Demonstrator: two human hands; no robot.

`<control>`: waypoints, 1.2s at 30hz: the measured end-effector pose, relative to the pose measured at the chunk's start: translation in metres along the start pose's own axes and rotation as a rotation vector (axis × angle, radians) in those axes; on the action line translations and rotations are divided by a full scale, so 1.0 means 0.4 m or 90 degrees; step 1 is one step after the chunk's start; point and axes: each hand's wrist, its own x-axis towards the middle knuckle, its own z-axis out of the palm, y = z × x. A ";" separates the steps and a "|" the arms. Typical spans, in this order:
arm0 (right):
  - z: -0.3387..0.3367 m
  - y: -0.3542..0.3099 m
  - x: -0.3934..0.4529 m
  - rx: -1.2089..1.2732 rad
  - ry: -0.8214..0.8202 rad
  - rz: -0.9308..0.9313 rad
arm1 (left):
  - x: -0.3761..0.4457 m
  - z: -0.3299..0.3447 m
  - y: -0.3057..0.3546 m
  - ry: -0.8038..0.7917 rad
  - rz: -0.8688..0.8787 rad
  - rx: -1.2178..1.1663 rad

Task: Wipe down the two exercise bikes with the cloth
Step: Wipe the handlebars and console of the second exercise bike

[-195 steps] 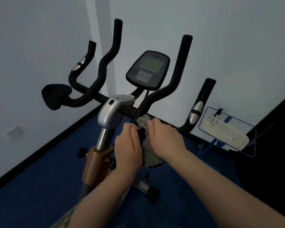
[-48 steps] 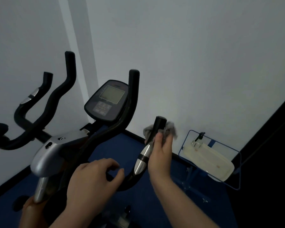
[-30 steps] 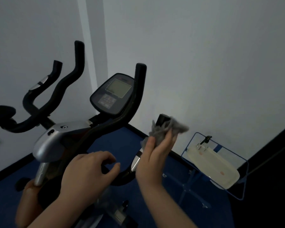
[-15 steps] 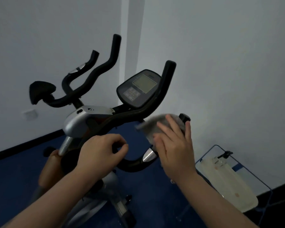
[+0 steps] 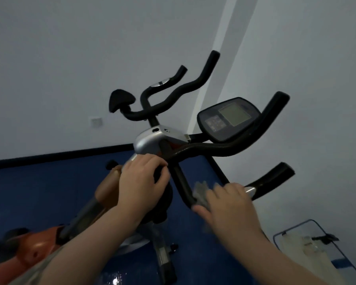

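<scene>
Right hand [image 5: 230,210] nearest the camera, fingers curled over a small grey fuzzy cloth [image 5: 201,192] and pressing it onto the lower curve of the black foam-covered handlebar [image 5: 185,188] of the orange-framed exercise bike [image 5: 35,249]; cloth edges are motion-blurred, so how tightly it is clenched is hard to read, but it is held. Cloth sits under the fingertips and sticks out just beyond them, against the bar, with the chrome pulse-sensor patch [image 5: 250,190] just past the knuckles. Left hand [image 5: 141,182] beside it, fingers wrapped round a dark part near the bar's centre clamp, apparently steadying; what exactly it grips is hidden by the hand. Beyond the left grip: silver stem cover [image 5: 150,140], then the grey console with LCD screen [image 5: 228,118] above and beyond the right grip, then the far black grips [image 5: 181,87] and white wall. Progress, judged: mid-wipe on handlebars of one bike only; console, stem, frame and seat show no sign either way; a second bike is not in view, so most of the task looks outstanding. To the right of the cloth hand, on the blue floor, a blue wire rack [image 5: 292,229].
</scene>
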 end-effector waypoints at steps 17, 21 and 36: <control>0.006 -0.012 0.127 0.219 -0.271 0.017 | -0.003 -0.004 -0.046 0.000 0.038 -0.182; 0.013 -0.038 0.121 0.180 -0.268 0.023 | -0.004 -0.003 -0.048 -0.001 0.034 -0.207; 0.063 -0.109 0.212 0.325 -0.158 0.098 | -0.003 0.000 -0.047 -0.009 0.056 -0.172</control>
